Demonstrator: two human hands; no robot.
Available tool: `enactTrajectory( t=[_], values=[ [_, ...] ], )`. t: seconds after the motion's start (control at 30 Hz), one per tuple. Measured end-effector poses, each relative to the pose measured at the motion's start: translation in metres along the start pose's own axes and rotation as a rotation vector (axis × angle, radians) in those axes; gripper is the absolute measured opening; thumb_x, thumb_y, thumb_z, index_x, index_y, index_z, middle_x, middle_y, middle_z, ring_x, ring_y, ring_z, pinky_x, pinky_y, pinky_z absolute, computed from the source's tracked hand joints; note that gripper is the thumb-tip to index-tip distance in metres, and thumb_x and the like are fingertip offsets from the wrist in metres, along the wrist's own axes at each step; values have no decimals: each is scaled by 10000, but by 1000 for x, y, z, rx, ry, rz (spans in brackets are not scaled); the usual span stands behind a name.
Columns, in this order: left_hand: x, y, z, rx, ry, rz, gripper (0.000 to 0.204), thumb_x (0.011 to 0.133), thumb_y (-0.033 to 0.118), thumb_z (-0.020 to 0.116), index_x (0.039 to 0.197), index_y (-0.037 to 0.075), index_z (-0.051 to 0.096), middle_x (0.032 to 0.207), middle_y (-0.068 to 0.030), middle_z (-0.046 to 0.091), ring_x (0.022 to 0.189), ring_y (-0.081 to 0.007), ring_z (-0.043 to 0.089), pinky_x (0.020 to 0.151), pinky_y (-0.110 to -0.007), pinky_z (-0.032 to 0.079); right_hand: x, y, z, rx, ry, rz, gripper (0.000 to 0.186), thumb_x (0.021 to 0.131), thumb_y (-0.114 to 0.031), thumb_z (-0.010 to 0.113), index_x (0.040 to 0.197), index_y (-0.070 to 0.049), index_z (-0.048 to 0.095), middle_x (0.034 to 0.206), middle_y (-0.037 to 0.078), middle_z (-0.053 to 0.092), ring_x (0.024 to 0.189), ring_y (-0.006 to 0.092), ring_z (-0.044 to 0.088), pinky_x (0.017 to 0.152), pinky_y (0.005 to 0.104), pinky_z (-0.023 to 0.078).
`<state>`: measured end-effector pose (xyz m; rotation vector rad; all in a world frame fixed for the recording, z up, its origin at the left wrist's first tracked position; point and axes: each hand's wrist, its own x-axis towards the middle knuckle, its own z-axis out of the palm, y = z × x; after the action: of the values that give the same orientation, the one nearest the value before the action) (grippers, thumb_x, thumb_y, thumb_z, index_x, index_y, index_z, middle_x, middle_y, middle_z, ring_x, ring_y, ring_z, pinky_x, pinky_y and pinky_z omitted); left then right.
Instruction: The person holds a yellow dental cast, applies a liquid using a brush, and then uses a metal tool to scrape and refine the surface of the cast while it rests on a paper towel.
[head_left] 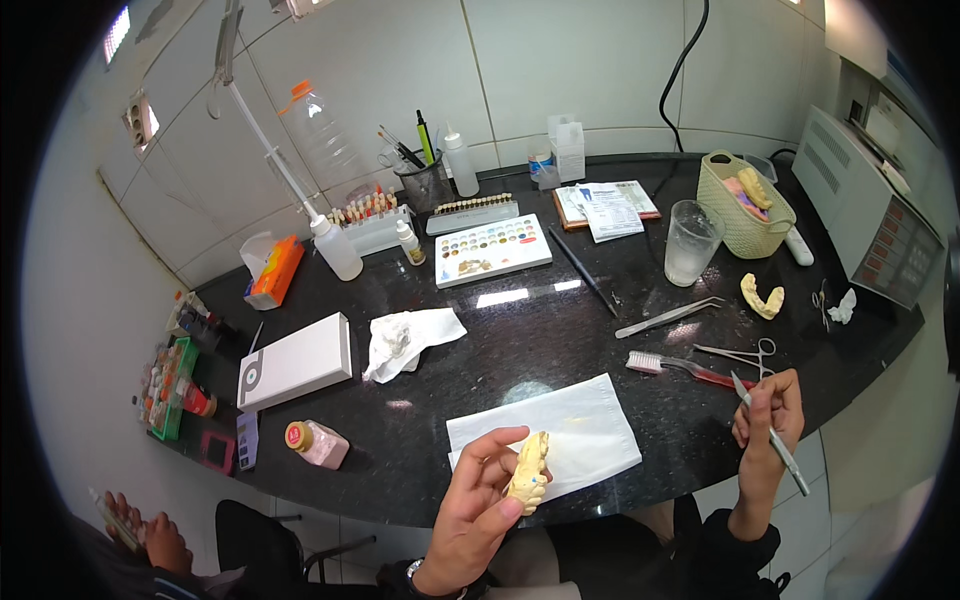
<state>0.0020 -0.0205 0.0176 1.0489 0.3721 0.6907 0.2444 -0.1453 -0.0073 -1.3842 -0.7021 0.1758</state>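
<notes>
My left hand [478, 500] grips a yellowish plaster dental model [530, 474] by its ends, raised above the near edge of a white paper sheet [600, 440]. Some teeth show along the model, with a small blue mark on it. Over at the right, my right hand [770, 420] closes round a slim metal scalpel [784, 455], whose pointed tip aims up and to the left. That hand hovers near the table's right front edge, just by the red handle of a toothbrush [690, 368]. The two hands are well apart.
Tweezers [668, 317], locking forceps [738, 353] and a horseshoe-shaped plaster model [763, 297] lie at the right. Behind them stand a glass [692, 245] and a basket [742, 215]. A white box [295, 362] and pink bottle [318, 443] sit left. Another person's hands [150, 530] show lower left.
</notes>
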Motion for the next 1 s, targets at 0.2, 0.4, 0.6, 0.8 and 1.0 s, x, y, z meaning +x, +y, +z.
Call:
enactTrajectory(
  t=[0.2,0.4,0.6,0.8,1.0],
  values=[
    [7,-2,6,-233,10,-55,636,863,239,534,1367,-18,243,1127,-171,516,1046,-228,527,1125,-509,198,-14,-12,16,211,85,4,222,828,-102,672,854,-36,461,672,32,490,524,60,470,452,183,398],
    [8,-9,1,-299,-46,-73,593,914,205,409,1402,-29,168,1108,-186,486,1085,-224,493,1136,-460,196,-24,-18,37,390,-95,35,196,784,-39,700,876,2,532,774,141,616,675,144,613,604,238,512],
    [9,-15,-3,-538,-176,-141,546,971,260,359,1398,-24,172,1084,-152,462,1064,-207,492,1118,-474,240,-32,-19,60,507,-287,12,168,757,-27,705,872,-32,582,669,93,641,840,222,644,973,443,377],
    [7,-18,-6,-919,-278,-304,540,998,332,322,1401,-10,211,1040,-121,477,1022,-211,503,927,-396,422,-35,-27,71,465,-397,99,147,806,-38,672,929,-14,596,758,137,688,1018,305,631,1058,517,279],
    [4,-11,-1,-773,-74,-454,569,1005,420,211,1404,15,232,944,-71,449,888,-195,532,642,-253,572,-40,-39,83,323,-339,38,231,867,-207,644,931,11,606,786,142,665,831,258,670,844,410,497]
  ],
)
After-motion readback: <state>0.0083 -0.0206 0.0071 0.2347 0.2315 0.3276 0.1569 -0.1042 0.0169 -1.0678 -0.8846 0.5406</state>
